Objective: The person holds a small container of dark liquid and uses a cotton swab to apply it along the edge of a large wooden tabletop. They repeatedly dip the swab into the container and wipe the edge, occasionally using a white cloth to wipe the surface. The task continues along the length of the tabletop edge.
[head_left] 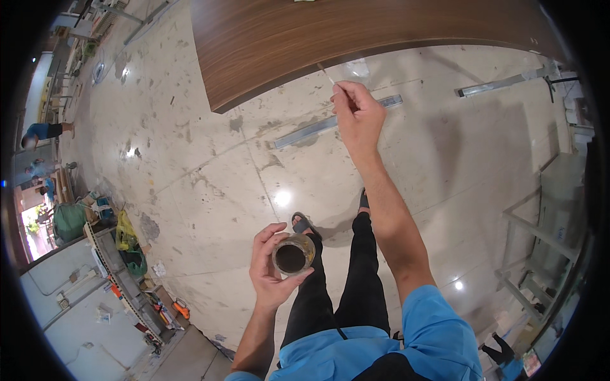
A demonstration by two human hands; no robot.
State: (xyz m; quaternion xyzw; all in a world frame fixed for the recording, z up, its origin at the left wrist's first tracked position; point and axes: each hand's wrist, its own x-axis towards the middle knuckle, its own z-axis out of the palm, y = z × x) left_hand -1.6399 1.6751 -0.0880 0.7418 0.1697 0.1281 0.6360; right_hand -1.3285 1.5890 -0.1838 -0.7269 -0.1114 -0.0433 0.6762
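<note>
My left hand (265, 270) is wrapped around a small round jar (291, 259), held upright in front of my legs, with a dark brown or black filling inside. Further out, my right hand (361, 117) pinches a thin, pale-handled small brush (326, 73) between thumb and fingers. Its dark tip meets the near edge of a brown wood-grain panel (356, 28) in this view. Whether the tip touches the panel, I cannot tell.
Metal strips (337, 122) lie on the stained floor (210, 190) below the panel. To the right stands a metal frame (540, 235). Bags (127, 235) and an orange tool (182, 309) are at the left. Other people (44, 133) are far left.
</note>
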